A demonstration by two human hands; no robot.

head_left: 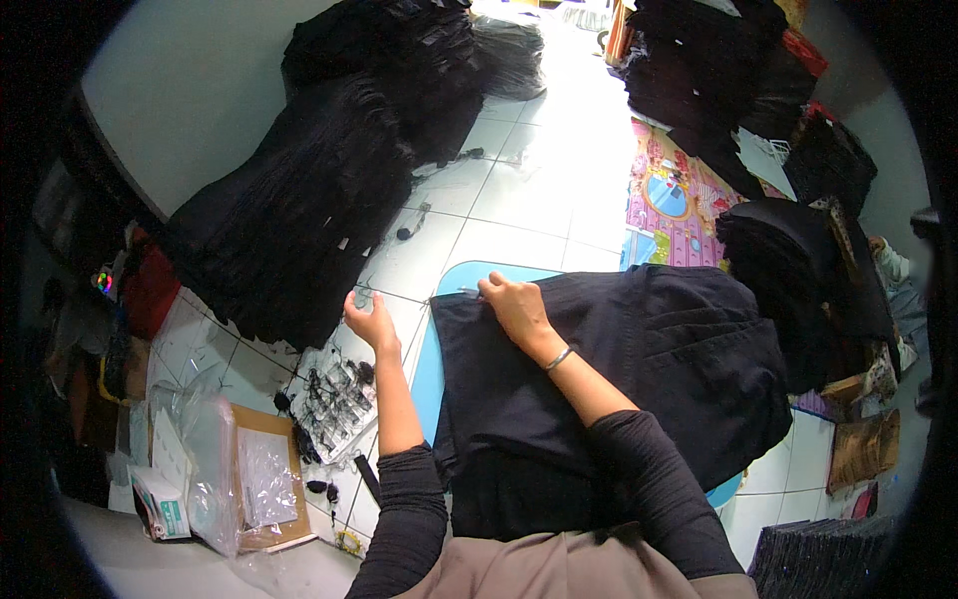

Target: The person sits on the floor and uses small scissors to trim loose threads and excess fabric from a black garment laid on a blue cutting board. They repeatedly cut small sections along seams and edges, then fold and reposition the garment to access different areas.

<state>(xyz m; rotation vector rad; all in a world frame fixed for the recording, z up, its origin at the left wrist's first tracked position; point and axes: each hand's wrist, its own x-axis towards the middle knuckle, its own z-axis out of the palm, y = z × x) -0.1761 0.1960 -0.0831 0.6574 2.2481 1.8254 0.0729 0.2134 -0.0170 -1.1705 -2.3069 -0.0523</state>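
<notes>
A black cloth garment (559, 389) with seams and creases lies across a light blue board (427, 374) in front of me. My right hand (514, 311) rests over the garment's far left corner, its fingers curled in and closed. Whatever they pinch is too small to make out. Off the garment's left edge, my left hand (373, 323) hangs above the tiled floor with thumb and fingers apart, holding nothing that I can see.
A long black cloth pile (299, 200) stands at far left, more black stacks (699, 70) at far right. Near left are a tray littered with black scraps (337, 399) and a plastic-wrapped cardboard piece (267, 479). A colourful mat (674, 195) lies beyond the board.
</notes>
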